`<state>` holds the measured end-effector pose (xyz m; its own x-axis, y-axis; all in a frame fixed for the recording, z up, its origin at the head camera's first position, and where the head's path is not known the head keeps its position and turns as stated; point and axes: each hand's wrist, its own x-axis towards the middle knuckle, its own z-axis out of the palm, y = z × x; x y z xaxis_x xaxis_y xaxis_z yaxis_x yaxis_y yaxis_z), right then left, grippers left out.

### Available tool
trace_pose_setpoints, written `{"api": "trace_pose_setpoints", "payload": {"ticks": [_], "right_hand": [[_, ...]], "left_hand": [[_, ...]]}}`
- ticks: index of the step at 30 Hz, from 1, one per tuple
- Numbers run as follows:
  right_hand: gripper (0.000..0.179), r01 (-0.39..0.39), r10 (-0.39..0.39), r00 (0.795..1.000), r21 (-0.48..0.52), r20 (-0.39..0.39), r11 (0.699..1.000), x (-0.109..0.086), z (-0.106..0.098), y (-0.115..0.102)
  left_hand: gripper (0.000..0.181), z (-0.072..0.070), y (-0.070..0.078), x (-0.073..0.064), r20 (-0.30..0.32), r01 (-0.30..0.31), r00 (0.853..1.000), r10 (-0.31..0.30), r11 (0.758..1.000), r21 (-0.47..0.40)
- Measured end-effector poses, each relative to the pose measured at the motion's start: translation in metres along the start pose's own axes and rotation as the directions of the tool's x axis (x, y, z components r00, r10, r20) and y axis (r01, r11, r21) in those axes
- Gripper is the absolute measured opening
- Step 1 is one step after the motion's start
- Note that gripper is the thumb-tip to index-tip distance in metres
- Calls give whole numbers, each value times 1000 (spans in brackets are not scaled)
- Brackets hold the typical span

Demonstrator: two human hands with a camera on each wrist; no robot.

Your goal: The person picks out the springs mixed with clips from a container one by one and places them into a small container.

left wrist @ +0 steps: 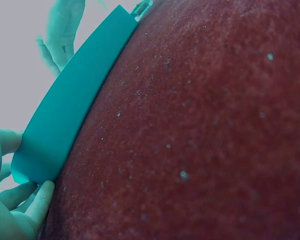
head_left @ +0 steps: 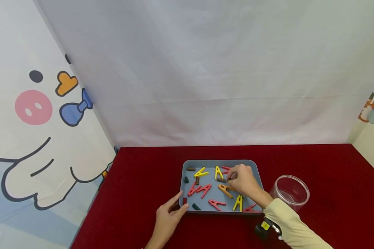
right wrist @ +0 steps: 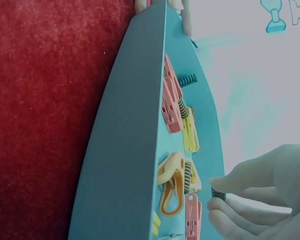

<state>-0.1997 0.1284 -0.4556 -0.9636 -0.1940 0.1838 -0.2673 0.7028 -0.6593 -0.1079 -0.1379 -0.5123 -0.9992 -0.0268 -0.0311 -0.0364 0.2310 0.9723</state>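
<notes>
A grey-blue tray (head_left: pixel 205 211) holds coil springs and plastic clips. My right hand (head_left: pixel 243 180) is over its right half and pinches a small dark coil spring (right wrist: pixel 218 194) between thumb and fingertips, above the tray. Below that hand lie a brown spring (head_left: pixel 221 180), an orange clip (head_left: pixel 225 191) and a red clip (right wrist: pixel 192 217). At the tray's near left corner, my left hand (head_left: pixel 167 218) touches the walls with extended fingers and thumb; the left wrist view shows fingertips (left wrist: pixel 46 192) against the corner. Beside it inside are a red spring (head_left: pixel 185 201) and a dark green spring (head_left: pixel 196 206).
Right of the tray stands a clear round jar (head_left: pixel 291 190), partly behind my right forearm. Yellow clips (head_left: pixel 238 203) and more red clips (head_left: pixel 216 204) are spread over the tray. A dark red cloth (head_left: pixel 149 180) covers the table, with a white curtain (head_left: pixel 205 86) behind it.
</notes>
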Motion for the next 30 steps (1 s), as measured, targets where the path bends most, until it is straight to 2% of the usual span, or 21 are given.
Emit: {"api": "trace_pose_setpoints", "payload": {"ticks": [8,16,18,24,30], "right_hand": [[13,0,1,1000,22,-23,1000,-4,-2,2],[14,48,-46,998,57,-36,997,-9,-6,1],[14,63,-60,997,63,-39,996,-10,-7,0],[14,90,-86,995,84,-45,992,-13,-10,0],[13,97,-93,995,99,-45,990,-17,-13,-1]], "left_hand": [[53,0,0,0,4,12,1000,-12,1000,-2],[52,-2,23,-7,19,11,1000,-11,1000,8],[52,-2,20,-6,19,12,1000,-12,1000,3],[53,0,-1,1,4,10,1000,-10,1000,-8],[54,0,-5,2,2,7,1000,-7,1000,-11]]}}
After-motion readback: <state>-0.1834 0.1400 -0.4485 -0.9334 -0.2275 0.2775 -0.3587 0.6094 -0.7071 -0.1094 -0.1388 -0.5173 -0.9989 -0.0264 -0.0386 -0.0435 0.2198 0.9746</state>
